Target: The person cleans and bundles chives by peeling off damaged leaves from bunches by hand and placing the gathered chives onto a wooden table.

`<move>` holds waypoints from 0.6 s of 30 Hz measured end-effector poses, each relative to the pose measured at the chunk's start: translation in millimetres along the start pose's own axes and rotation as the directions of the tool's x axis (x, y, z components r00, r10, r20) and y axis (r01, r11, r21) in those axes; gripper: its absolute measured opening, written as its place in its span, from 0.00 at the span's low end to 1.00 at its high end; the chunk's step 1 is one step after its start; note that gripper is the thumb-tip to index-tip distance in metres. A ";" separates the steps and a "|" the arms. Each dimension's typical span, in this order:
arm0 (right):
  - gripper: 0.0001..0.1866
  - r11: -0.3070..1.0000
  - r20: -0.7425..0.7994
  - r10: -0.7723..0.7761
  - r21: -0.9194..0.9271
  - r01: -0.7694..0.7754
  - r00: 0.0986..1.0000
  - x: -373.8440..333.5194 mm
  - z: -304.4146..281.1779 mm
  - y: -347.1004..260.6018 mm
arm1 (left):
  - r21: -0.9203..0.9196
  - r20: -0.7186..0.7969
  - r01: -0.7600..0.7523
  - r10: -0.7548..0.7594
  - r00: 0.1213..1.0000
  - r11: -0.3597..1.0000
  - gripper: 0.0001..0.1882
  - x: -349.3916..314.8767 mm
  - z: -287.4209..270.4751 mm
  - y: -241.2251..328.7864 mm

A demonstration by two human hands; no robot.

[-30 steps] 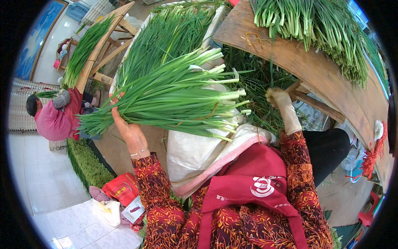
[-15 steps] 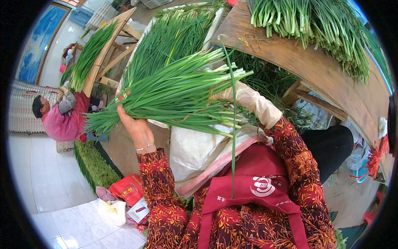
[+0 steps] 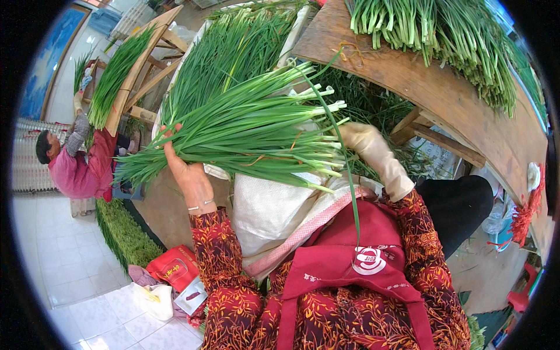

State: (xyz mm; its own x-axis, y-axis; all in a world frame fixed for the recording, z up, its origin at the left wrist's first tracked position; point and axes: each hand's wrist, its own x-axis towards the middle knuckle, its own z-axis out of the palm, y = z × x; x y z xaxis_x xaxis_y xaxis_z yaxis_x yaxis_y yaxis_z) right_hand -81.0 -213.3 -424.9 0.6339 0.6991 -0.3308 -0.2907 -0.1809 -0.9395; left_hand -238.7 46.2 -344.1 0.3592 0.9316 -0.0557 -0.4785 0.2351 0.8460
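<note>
My left hand (image 3: 182,169) is closed round the leafy end of a large bunch of garlic chives (image 3: 251,137), with the thumb up over the leaves. The bunch lies slantwise across the view, its pale stem ends fanned out toward the right. Close by those ends is my right hand (image 3: 360,140) in a cream glove; its fingers are smeared by motion and partly hidden. A single long green leaf (image 3: 352,192) arches past the stem ends and hangs down onto my red apron (image 3: 344,265). Under the bunch, a white woven sack (image 3: 268,213) covers my lap.
Ahead stands a pale-rimmed trough heaped with chives (image 3: 233,52). At the right, a wooden table (image 3: 431,87) carries more bunches (image 3: 443,35), with red ties (image 3: 516,219) hanging from its edge. A co-worker (image 3: 79,163) works at another board at the left. A red bag (image 3: 174,265) lies lower left.
My right hand has drawn off the stem ends toward the right and slightly down. The long leaf has swung right at its lower part. The co-worker's arm has reached up.
</note>
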 end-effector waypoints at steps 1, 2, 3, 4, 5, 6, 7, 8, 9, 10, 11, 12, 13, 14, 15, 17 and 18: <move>0.25 0.994 -0.218 -0.057 -0.107 0.034 0.974 4.8 -17.2 14.1 | -0.028 0.012 0.008 -0.008 1.000 1.000 0.20 5.7 -6.1 -2.2; 0.26 0.986 -0.379 -0.165 -0.097 0.138 0.911 10.5 -51.6 42.0 | -0.059 0.028 0.018 -0.016 0.999 0.998 0.20 8.5 -8.2 -3.7; 0.27 0.970 -0.525 0.010 -0.201 -0.135 0.851 13.3 -93.0 64.3 | -0.066 0.031 0.021 -0.019 0.999 0.998 0.20 8.4 -6.9 -3.8; 0.28 0.882 -0.642 0.185 -0.226 -0.414 0.744 15.5 -134.5 86.7 | -0.073 0.045 0.011 -0.008 0.999 0.997 0.19 8.0 -5.2 -5.0; 0.28 0.880 -0.635 0.185 -0.233 -0.414 0.750 12.3 -126.9 76.4 | -0.072 0.043 -0.008 0.011 0.999 0.997 0.19 8.5 -9.1 -6.4; 0.26 0.918 -0.557 0.123 -0.251 -0.308 0.821 -4.8 -107.6 47.4 | -0.073 0.034 -0.005 0.008 0.999 0.997 0.19 7.0 -11.0 -8.1; 0.25 0.946 -0.479 0.058 -0.255 -0.201 0.876 -27.2 -81.7 13.0 | -0.030 0.034 -0.027 0.028 0.999 0.999 0.19 0.2 -9.9 -3.8; 0.23 0.966 -0.405 -0.016 -0.242 -0.090 0.914 -38.7 -58.7 -8.6 | 0.012 0.046 -0.048 0.047 0.998 0.999 0.19 -7.0 -6.2 -0.2; 0.27 0.958 -0.281 -0.067 -0.286 -0.017 0.957 -37.0 -39.8 -19.0 | 0.057 0.073 -0.075 0.071 0.995 0.996 0.20 -14.7 -1.0 0.0; 0.31 0.946 -0.137 -0.114 -0.317 0.065 0.984 -29.7 -17.7 -25.5 | 0.062 0.078 -0.078 0.073 0.994 0.995 0.20 -16.7 -0.6 0.1; 0.31 0.821 -0.085 -0.209 -0.557 0.127 0.974 -22.6 6.8 -34.1 | 0.069 0.071 -0.098 0.093 0.993 0.993 0.21 -18.0 -2.3 4.9; 0.31 0.627 -0.014 -0.291 -0.758 0.180 0.956 -16.6 26.8 -43.7 | 0.071 0.066 -0.116 0.112 0.992 0.991 0.22 -20.3 -1.9 8.4; 0.33 0.560 0.014 -0.148 -0.823 0.095 0.989 -8.4 36.6 -54.6 | 0.157 0.125 -0.179 0.160 0.979 0.971 0.23 -30.7 5.7 7.5; 0.34 0.474 0.028 0.002 -0.880 0.023 1.000 1.2 42.0 -64.0 | 0.157 0.131 -0.179 0.159 0.978 0.971 0.23 -37.8 13.0 6.9; 0.34 0.449 0.013 0.045 -0.893 -0.009 0.999 6.3 47.2 -67.4 | 0.146 0.157 -0.219 0.196 0.968 0.965 0.23 -44.7 17.0 8.3; 0.33 0.510 0.039 -0.031 -0.859 0.049 0.999 16.7 55.1 -55.1 | 0.119 0.182 -0.273 0.250 0.951 0.955 0.23 -51.9 22.1 10.9; 0.32 0.561 0.048 -0.103 -0.822 0.098 0.994 20.7 57.5 -47.3 | 0.122 0.178 -0.270 0.247 0.952 0.955 0.23 -52.2 21.6 10.2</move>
State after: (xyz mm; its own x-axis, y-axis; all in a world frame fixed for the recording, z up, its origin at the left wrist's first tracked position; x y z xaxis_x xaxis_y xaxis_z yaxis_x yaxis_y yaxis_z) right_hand -95.4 -150.5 -382.3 0.6255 0.7463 -0.2276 0.4879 -0.6018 -0.6323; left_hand -245.0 -6.1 -321.1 0.3669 0.8959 0.2505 -0.4563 -0.0613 0.8877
